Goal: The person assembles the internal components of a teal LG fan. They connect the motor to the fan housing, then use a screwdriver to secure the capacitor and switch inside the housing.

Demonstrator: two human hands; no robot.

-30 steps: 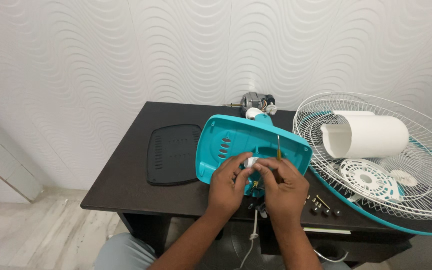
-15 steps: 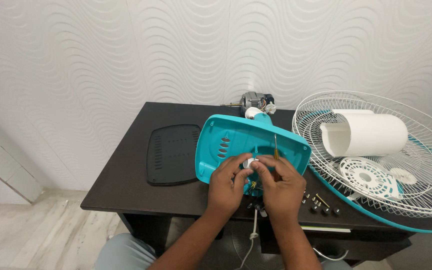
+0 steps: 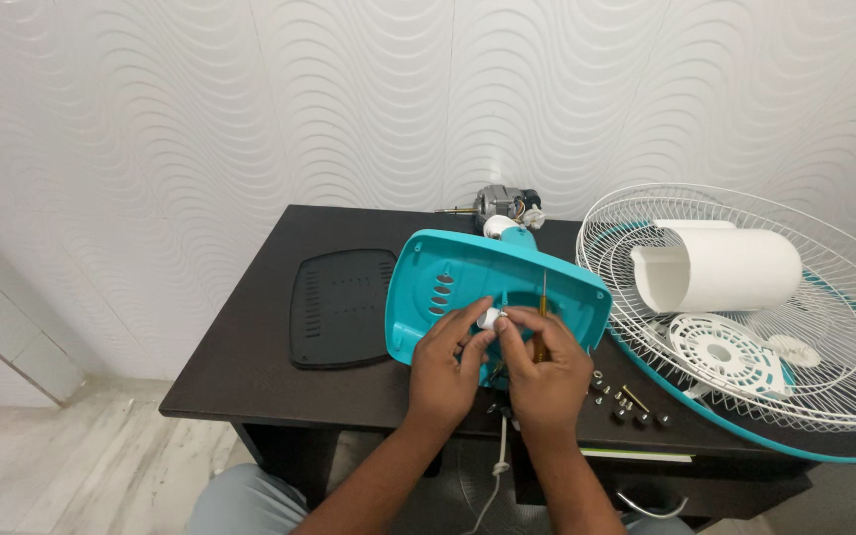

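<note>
Pinching a small white part (image 3: 488,319) between the fingertips of both hands, the person is working over the teal fan base (image 3: 495,287), which is lying tilted on the dark table (image 3: 250,367).

- Left hand (image 3: 445,369): fingers curled, thumb and forefinger closing on the white part from the left.
- Right hand (image 3: 547,374): fingertips meeting the same part from the right, while a thin screwdriver (image 3: 543,315) is standing upright in its grip, shaft pointing up in front of the base.
- Black vented cover (image 3: 341,306): lying flat, just left of the base, apart from it.
- Motor (image 3: 500,206): sitting behind the base at the far table edge.
- Wire fan guard (image 3: 745,317): lying to the right, overhanging the table; carrying a white cylinder (image 3: 720,269) and a white slotted disc (image 3: 723,354).
- Loose screws (image 3: 626,404): scattered near the right wrist, between the hand and the guard.
- White cord (image 3: 500,456): hanging below the table edge between the forearms.

The two hands are covering the middle of the base, hiding where the white part sits.

Compared with a second ago: hands, base and screwdriver are holding almost the same places; the fingers are staying together on the white part.
</note>
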